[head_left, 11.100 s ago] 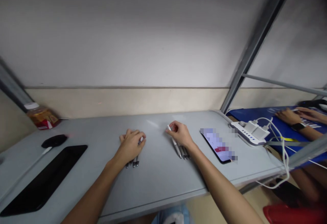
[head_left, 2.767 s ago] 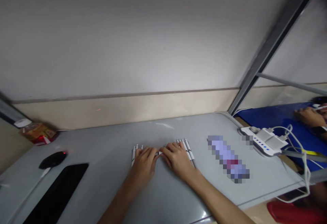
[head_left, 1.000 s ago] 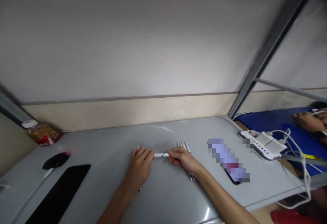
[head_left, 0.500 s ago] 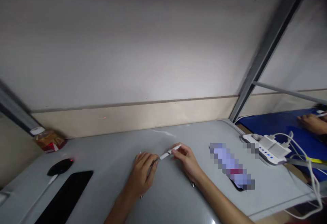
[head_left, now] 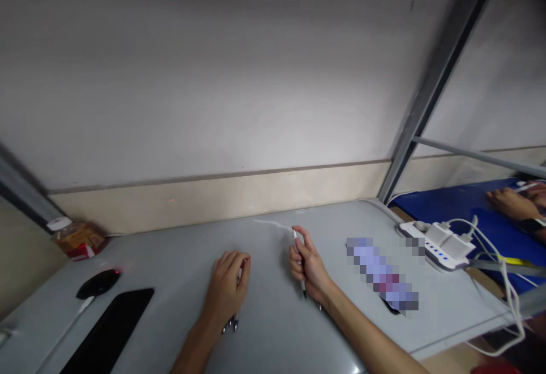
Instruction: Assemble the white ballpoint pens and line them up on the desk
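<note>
The person's right hand [head_left: 311,269] is closed around a white pen [head_left: 303,287], fingers curled in and thumb laid along the barrel. The pen stands nearly upright, its top end by the index finger and its dark tip pointing down below the fist; whether the tip meets the table cannot be told. Just beside it, the silver tip of another pen [head_left: 318,306] shows from under the same hand, near the wrist.

The left hand [head_left: 228,283] is well apart from the right, palm down over a small group of pens [head_left: 235,325], with its fingers bent and the thumb close to them. Only the tips of these pens stick out by the wrist, and the hand hides the rest, so it is not possible to tell whether the fingers grip any of them.

Both hands are over a grey table [head_left: 273,340]. To the right of the right hand lies a phone [head_left: 379,274], its screen blurred out, and beyond it a white power strip [head_left: 447,264] with plugs in it. At the far left are a bottle [head_left: 81,241] with a white cap, a black mouse [head_left: 98,285] with a red light, and a flat black object [head_left: 111,328].
</note>
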A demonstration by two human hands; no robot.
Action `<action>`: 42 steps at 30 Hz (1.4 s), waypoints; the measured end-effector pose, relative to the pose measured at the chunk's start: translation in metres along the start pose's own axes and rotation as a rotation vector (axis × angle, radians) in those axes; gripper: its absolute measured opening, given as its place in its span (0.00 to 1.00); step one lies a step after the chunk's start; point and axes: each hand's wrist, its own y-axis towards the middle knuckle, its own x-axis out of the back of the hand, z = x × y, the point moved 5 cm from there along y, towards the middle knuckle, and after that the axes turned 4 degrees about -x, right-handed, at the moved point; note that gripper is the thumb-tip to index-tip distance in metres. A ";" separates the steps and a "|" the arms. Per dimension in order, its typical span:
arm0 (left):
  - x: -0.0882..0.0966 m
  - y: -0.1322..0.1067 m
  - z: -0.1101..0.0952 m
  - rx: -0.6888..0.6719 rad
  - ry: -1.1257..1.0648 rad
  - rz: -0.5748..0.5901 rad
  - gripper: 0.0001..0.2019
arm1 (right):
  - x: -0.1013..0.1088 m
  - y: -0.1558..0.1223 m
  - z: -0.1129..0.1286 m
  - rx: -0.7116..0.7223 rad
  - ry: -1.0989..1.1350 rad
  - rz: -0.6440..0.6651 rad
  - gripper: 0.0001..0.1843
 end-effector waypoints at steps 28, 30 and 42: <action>-0.009 -0.006 0.012 0.100 0.169 0.105 0.08 | 0.012 0.006 0.000 -0.028 -0.040 -0.034 0.30; -0.010 -0.006 0.012 0.102 0.186 0.113 0.08 | 0.010 0.006 -0.001 -0.055 -0.046 -0.005 0.29; -0.005 -0.009 0.017 0.257 0.350 0.139 0.09 | 0.007 0.005 -0.004 0.058 -0.361 0.028 0.17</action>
